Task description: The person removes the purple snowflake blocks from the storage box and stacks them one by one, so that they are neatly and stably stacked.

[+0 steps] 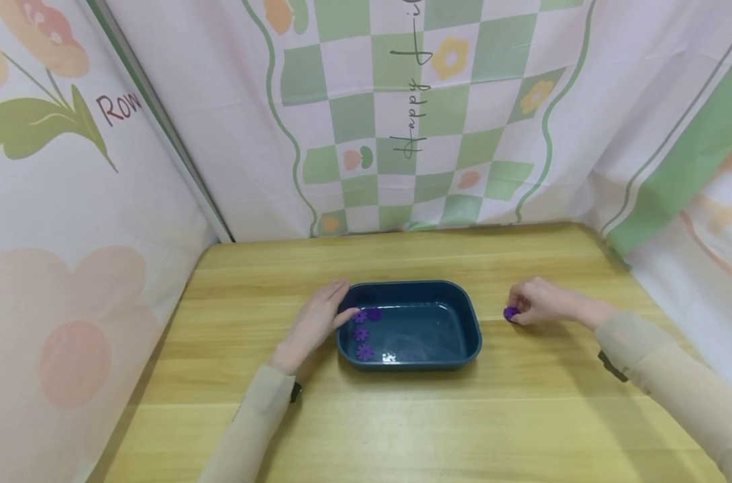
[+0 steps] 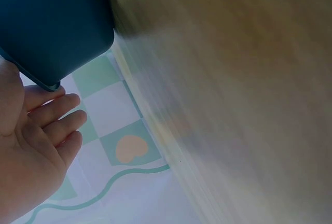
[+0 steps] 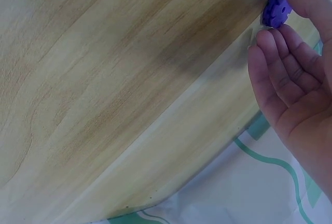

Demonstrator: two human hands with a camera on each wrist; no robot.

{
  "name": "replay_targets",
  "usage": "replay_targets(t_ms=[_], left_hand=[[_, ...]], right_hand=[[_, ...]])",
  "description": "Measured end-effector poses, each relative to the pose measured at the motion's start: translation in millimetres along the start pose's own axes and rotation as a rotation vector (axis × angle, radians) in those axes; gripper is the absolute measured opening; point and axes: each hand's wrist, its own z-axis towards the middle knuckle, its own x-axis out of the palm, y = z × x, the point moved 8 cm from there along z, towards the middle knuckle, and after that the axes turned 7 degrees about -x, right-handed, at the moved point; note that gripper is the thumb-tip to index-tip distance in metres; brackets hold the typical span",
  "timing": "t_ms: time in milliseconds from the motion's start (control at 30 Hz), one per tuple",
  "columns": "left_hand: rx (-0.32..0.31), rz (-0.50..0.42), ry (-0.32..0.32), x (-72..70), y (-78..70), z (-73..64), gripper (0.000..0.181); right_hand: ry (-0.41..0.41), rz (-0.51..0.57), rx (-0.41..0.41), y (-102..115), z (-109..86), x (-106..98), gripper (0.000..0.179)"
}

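Note:
A dark blue rectangular container (image 1: 410,366) stands on the table. My left hand (image 1: 316,322) holds its left wall, with the thumb over the rim and the fingers along the outside. In the left wrist view the fingers (image 2: 66,125) are loosely bent beside the rim corner. Several purple notched discs (image 1: 364,351) lie inside, along the container's left end. To the right of the container, my right hand (image 1: 541,301) pinches another purple notched disc (image 3: 277,8) between thumb and fingertips, low over the table. The disc is tilted on edge, showing a small centre hole.
The wooden table (image 1: 402,429) carries the container and runs back to a fabric curtain (image 1: 396,121) with green checks. Patterned cloth (image 1: 58,282) hangs on the left and more on the right. Dark bands sit at both sleeve cuffs.

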Motion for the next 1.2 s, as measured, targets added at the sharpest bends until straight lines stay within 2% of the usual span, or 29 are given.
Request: replay_targets(t_ms=[200, 600, 967, 1200], left_hand=[[0.0, 0.008, -0.005, -0.5, -0.4, 0.2, 0.061], [-0.029, -0.008, 0.033, -0.8, 0.4, 0.6, 0.062], [-0.034, -0.017, 0.037, -1.4, 0.5, 0.6, 0.062], [-0.012, -0.009, 0.013, -1.5, -0.3, 0.3, 0.061]], right_hand=[[-0.001, 0.009, 0.005, 0.1, -0.2, -0.5, 0.015], [0.042, -0.004, 0.061, -6.3, -1.7, -0.6, 0.012], [0.04, -0.009, 0.052, -6.2, -2.3, -0.8, 0.014], [0.019, -0.002, 0.04, -3.9, -1.6, -4.1, 0.015]])
